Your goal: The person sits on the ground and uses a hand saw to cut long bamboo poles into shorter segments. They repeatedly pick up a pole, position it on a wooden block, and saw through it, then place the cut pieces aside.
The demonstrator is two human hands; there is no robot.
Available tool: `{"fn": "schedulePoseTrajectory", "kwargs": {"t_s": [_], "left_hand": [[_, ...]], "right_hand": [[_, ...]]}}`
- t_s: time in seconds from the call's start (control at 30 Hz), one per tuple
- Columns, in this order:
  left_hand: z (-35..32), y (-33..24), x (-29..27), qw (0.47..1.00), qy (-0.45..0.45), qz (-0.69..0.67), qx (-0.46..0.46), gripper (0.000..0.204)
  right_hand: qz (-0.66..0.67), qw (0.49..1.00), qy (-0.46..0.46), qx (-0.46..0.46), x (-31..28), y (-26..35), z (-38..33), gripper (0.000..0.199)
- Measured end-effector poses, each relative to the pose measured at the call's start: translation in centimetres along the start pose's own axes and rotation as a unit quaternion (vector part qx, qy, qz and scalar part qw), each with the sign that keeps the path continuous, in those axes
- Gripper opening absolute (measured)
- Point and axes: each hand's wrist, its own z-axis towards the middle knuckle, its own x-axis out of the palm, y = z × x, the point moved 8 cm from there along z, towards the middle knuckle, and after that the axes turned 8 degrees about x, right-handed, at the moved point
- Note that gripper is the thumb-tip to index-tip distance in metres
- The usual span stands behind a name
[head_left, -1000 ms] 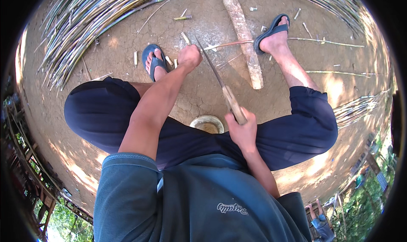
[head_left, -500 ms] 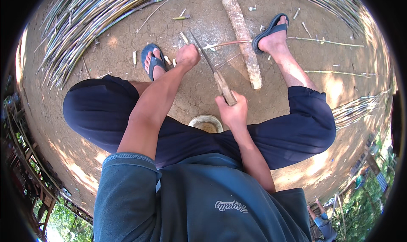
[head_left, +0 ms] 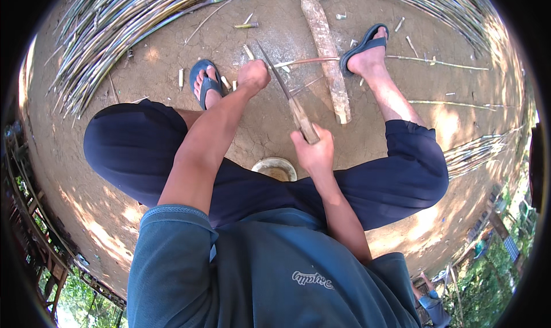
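Note:
My right hand (head_left: 313, 151) grips the wooden handle of a long knife (head_left: 284, 92), its blade pointing away from me toward my left hand. My left hand (head_left: 253, 75) is closed around the near end of a thin cane stick (head_left: 396, 58) that runs right across the dirt ground and over a thick wooden log (head_left: 326, 49). The blade lies close to the stick just right of my left fist. I sit with knees spread, both feet in blue flip-flops.
A big pile of long thin canes (head_left: 115, 24) curves along the far and left side. Short cut cane pieces (head_left: 245, 25) lie scattered on the dirt. A round metal bowl (head_left: 275, 168) sits between my legs. More canes (head_left: 476, 147) lie at the right.
My right hand has carried the knife forward and up, bringing the blade closer to the stick by my left fist. My left hand stays in place.

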Motion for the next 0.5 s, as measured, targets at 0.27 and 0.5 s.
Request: {"fn": "schedulePoseTrajectory", "kwargs": {"t_s": [0.27, 0.5], "left_hand": [[0.0, -0.1, -0.2, 1.0, 0.025, 0.002, -0.002, 0.026], [-1.1, -0.2, -0.5, 0.999, 0.033, 0.015, 0.003, 0.029]], "right_hand": [[-0.038, 0.997, -0.024, 0.061, -3.7, -1.0, -5.8, 0.015], [-0.042, 0.999, -0.016, 0.013, -0.9, -0.4, -2.6, 0.023]]}}
